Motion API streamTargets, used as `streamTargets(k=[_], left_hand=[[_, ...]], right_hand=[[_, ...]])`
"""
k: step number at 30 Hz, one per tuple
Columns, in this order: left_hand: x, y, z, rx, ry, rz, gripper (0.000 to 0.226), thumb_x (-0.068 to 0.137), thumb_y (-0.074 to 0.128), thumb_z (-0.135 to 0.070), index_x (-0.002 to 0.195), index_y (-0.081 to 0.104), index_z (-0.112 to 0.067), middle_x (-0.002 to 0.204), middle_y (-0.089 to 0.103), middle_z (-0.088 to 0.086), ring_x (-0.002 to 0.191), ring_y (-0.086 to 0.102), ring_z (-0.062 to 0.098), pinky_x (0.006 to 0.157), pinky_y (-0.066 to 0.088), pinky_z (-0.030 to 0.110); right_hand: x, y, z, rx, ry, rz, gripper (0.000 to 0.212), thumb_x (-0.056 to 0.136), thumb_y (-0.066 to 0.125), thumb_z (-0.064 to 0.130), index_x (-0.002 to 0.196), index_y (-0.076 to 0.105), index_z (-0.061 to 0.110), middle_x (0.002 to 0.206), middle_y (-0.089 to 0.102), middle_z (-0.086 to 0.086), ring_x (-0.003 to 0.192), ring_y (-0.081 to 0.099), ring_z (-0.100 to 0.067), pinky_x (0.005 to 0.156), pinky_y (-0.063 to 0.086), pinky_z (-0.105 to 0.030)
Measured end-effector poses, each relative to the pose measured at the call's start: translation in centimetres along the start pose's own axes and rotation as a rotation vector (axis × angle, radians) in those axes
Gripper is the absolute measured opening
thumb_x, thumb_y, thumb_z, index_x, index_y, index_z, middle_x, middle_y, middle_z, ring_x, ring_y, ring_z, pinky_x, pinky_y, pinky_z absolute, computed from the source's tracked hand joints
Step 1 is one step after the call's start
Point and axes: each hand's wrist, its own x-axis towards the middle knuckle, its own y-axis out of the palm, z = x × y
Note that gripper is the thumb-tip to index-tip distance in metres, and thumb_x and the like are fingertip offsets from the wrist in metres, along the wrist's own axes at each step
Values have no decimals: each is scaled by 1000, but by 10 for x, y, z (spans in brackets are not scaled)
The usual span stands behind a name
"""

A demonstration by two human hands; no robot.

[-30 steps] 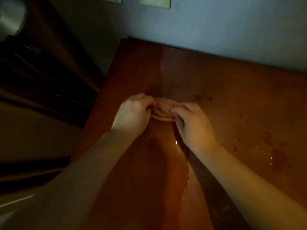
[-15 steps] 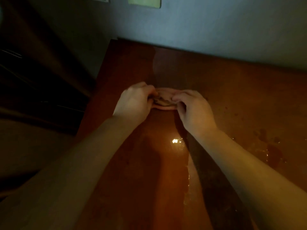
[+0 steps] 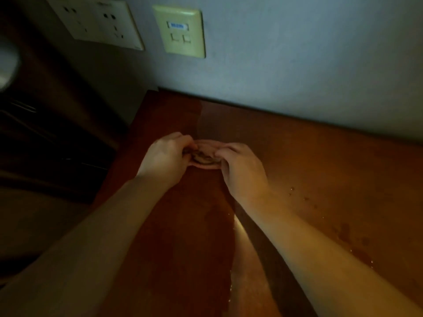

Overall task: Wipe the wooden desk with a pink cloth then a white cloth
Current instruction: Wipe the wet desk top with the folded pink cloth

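Jointly, left hand (image 3: 166,160), right hand (image 3: 240,167) in pinch on pink cloth (image 3: 204,156); wooden desk (image 3: 320,168) wet

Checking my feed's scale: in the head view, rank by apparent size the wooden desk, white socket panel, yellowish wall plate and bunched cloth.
1. wooden desk
2. white socket panel, cropped at the top edge
3. yellowish wall plate
4. bunched cloth, though left hand and right hand hide much of it
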Motion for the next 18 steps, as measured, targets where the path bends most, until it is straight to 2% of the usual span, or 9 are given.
streamTargets(k=[4, 7, 9, 14, 18], left_hand=[[-42, 3, -17, -34, -30, -19, 23, 83, 72, -4, 102, 71, -16, 102, 64, -2, 91, 64, 15, 77, 57, 34], [-57, 4, -17, -43, -9, 5, 22, 83, 72, -2, 101, 72, -15, 100, 65, -4, 90, 64, 14, 77, 57, 37], [-44, 2, -13, -25, 6, 23, 22, 81, 72, -1, 98, 71, -14, 97, 64, -3, 87, 64, 16, 75, 57, 39], [20, 0, -8, 59, -41, -3, 22, 83, 71, -6, 101, 70, -17, 96, 57, -5, 90, 60, 19, 74, 47, 30], [9, -1, -13, 55, -48, 27, 20, 83, 69, -8, 100, 71, -19, 98, 62, 2, 90, 62, 24, 76, 51, 36]], right_hand=[[-16, -9, -8, 12, -65, 105, 23, 91, 60, 5, 107, 73, 15, 111, 66, -1, 111, 57, -22, 83, 53, -35], [-50, -15, -7, 34, -154, 90, 21, 88, 68, 5, 104, 76, 15, 109, 68, 2, 106, 61, -19, 78, 57, -32], [-43, -14, -11, 30, -186, 77, 21, 87, 70, 5, 104, 76, 15, 108, 68, 3, 105, 62, -19, 78, 57, -31], [30, -6, -21, -55, -112, 62, 25, 89, 59, 2, 107, 73, 13, 113, 66, -5, 110, 58, -28, 89, 50, -38], [23, -13, -14, -41, -72, 108, 26, 87, 57, 2, 105, 72, 13, 111, 64, -5, 111, 56, -27, 87, 49, -38]])
